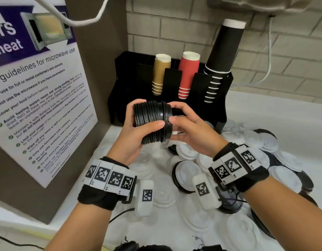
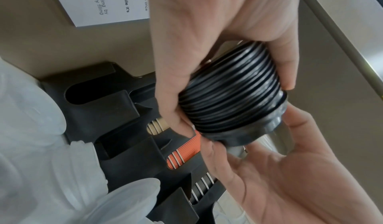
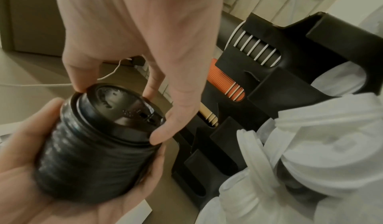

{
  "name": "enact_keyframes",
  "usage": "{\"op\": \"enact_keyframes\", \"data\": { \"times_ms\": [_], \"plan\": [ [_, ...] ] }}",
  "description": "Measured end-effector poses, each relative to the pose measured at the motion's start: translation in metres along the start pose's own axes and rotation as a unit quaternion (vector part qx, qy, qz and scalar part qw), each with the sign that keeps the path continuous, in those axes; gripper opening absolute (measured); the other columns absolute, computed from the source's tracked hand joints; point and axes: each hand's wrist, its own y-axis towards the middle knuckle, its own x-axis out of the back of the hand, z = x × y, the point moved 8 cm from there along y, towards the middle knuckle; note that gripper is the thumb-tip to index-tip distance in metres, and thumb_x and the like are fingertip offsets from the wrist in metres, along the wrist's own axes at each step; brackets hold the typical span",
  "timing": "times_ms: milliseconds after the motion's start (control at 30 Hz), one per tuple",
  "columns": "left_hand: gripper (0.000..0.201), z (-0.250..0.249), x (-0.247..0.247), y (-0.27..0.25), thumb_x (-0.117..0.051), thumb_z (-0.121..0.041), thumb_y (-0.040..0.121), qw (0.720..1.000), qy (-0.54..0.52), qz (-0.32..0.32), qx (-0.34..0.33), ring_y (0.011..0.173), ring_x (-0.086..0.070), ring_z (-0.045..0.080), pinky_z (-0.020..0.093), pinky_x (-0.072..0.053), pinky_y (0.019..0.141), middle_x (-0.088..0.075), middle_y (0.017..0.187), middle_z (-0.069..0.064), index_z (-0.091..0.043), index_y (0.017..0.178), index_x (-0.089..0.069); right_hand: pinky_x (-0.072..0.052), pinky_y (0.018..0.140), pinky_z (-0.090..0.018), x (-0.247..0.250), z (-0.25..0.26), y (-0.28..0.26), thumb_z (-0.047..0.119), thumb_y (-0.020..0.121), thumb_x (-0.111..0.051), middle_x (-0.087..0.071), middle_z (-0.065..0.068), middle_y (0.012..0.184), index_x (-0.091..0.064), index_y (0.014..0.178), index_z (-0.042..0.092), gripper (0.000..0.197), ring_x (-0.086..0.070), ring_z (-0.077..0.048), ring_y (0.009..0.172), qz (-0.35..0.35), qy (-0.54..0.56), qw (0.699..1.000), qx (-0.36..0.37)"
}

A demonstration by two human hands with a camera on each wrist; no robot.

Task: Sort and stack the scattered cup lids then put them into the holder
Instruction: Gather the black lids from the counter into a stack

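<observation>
A stack of several black cup lids (image 1: 151, 127) lies sideways in the air in front of the black holder (image 1: 127, 84). My left hand (image 1: 147, 115) grips the stack, thumb in front and fingers behind. My right hand (image 1: 172, 113) pinches the wider end lid (image 1: 167, 122) by its rim. The left wrist view shows the ribbed stack (image 2: 232, 100) with the end lid (image 2: 248, 134) touching my right hand's fingertips (image 2: 209, 147). In the right wrist view the end lid (image 3: 118, 109) faces the camera, with the holder (image 3: 290, 88) behind it.
Loose white lids (image 1: 185, 151) and black lids (image 1: 230, 205) cover the white counter below and to the right. The holder carries gold cups (image 1: 160, 77), red cups (image 1: 188, 75) and tall black cups (image 1: 223, 49). A microwave poster (image 1: 39, 87) stands at left, a brick wall behind.
</observation>
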Motion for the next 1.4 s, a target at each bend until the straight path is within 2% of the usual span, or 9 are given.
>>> {"op": "enact_keyframes", "data": {
  "times_ms": [167,367,600,800,967,1067,1167,1300,1400],
  "plan": [
    [0.065,0.004,-0.004,-0.001,-0.077,-0.012,0.065,0.998,0.001,0.048,0.027,0.095,-0.067,0.014,0.037,-0.056,0.072,-0.064,0.104,-0.002,-0.028,0.12,-0.046,-0.054,0.091,-0.043,0.001,0.007,0.001,0.019,0.085,-0.059,-0.057,-0.024,0.117,-0.051,0.132,0.024,0.048,-0.059,-0.028,0.103,0.038,-0.046,0.998,-0.003],
    [0.07,0.004,-0.006,-0.003,-0.079,-0.013,0.063,0.999,-0.009,0.039,0.021,0.098,-0.065,0.015,0.034,-0.056,0.072,-0.06,0.11,0.003,-0.025,0.124,-0.044,-0.054,0.091,-0.047,0.002,0.006,0.002,0.02,0.08,-0.062,-0.06,-0.016,0.111,-0.052,0.13,0.025,0.051,-0.061,-0.029,0.105,0.034,-0.047,0.998,0.001],
    [0.068,0.006,-0.01,-0.002,-0.079,-0.017,0.063,0.999,-0.015,0.038,0.015,0.098,-0.066,0.014,0.037,-0.057,0.071,-0.061,0.109,0.0,-0.029,0.121,-0.046,-0.056,0.085,-0.043,0.004,0.009,0.0,0.019,0.078,-0.067,-0.053,-0.028,0.118,-0.054,0.127,0.024,0.051,-0.061,-0.029,0.108,0.025,-0.052,0.998,0.026],
    [0.074,0.012,-0.016,-0.004,-0.075,-0.002,0.066,0.998,0.004,0.063,0.016,0.101,-0.068,0.012,0.033,-0.057,0.072,-0.07,0.102,-0.012,-0.034,0.123,-0.041,-0.057,0.084,-0.041,0.01,0.013,-0.003,0.028,0.072,-0.075,-0.06,-0.019,0.113,-0.057,0.128,0.026,0.059,-0.065,-0.027,0.105,0.016,-0.094,0.995,0.03],
    [0.07,0.014,-0.014,-0.005,-0.07,-0.002,0.068,1.0,-0.018,0.006,-0.009,0.111,-0.064,0.023,0.038,-0.057,0.08,-0.06,0.12,0.007,-0.023,0.126,-0.036,-0.055,0.084,-0.027,0.011,0.018,-0.003,0.038,0.075,-0.067,-0.063,-0.003,0.12,-0.048,0.136,0.029,0.064,-0.066,-0.014,0.105,0.017,-0.163,0.986,0.03],
    [0.069,0.014,0.0,-0.003,-0.071,-0.004,0.068,0.998,-0.048,-0.048,-0.015,0.107,-0.063,0.022,0.039,-0.057,0.079,-0.058,0.116,0.005,-0.024,0.125,-0.038,-0.051,0.09,-0.022,0.015,0.014,-0.003,0.047,0.084,-0.057,-0.062,0.009,0.12,-0.046,0.136,0.026,0.057,-0.061,-0.005,0.108,0.019,-0.236,0.972,0.007],
    [0.064,0.012,0.015,0.0,-0.069,-0.006,0.068,0.993,-0.084,-0.084,-0.018,0.105,-0.063,0.023,0.038,-0.058,0.074,-0.06,0.112,0.0,-0.026,0.121,-0.038,-0.043,0.082,-0.009,0.012,-0.001,-0.013,0.039,0.082,-0.071,-0.057,0.012,0.11,-0.058,0.122,0.02,0.047,-0.053,-0.006,0.102,0.104,-0.436,0.894,0.001],
    [0.066,0.007,0.026,-0.001,-0.069,-0.008,0.069,0.99,-0.099,-0.099,-0.02,0.112,-0.06,0.03,0.04,-0.058,0.077,-0.056,0.119,0.005,-0.027,0.124,-0.037,-0.038,0.085,-0.03,0.012,-0.058,-0.033,0.046,0.063,-0.082,-0.045,0.008,0.118,-0.042,0.129,0.032,0.079,-0.038,-0.014,0.107,0.234,-0.703,0.667,-0.077],
    [0.069,0.005,0.026,-0.001,-0.069,-0.008,0.07,0.991,-0.097,-0.092,-0.023,0.114,-0.059,0.032,0.041,-0.058,0.08,-0.055,0.121,0.007,-0.027,0.128,-0.037,-0.03,0.08,-0.031,0.005,-0.074,-0.037,0.041,0.064,-0.08,-0.044,0.004,0.118,-0.036,0.128,0.03,0.078,-0.038,-0.017,0.104,0.248,-0.754,0.606,-0.048]
  ]
}}
